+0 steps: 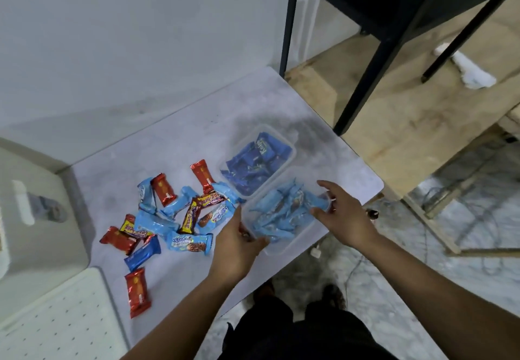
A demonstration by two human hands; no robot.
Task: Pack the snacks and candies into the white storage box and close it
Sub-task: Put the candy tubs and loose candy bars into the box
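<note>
We grip the clear plastic tub of light-blue candies (281, 213) with left hand (236, 242) and right hand (342, 213), fingers curled on its rims; loose wrapped snacks (168, 216) lie left of it on the pale worktop (197, 134).

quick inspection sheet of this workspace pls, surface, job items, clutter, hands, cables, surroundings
surface: pale marbled table, grey smudge near the far tub
job's things: near clear tub holds light blue packets; far clear tub holds dark blue ones; loose snacks spread at left; white storage box at far left, its lid lying off
clutter: nothing seen
hands: left hand and right hand grip the near tub's sides
cables: wires on floor
surroundings: black stand, wooden boards
</note>
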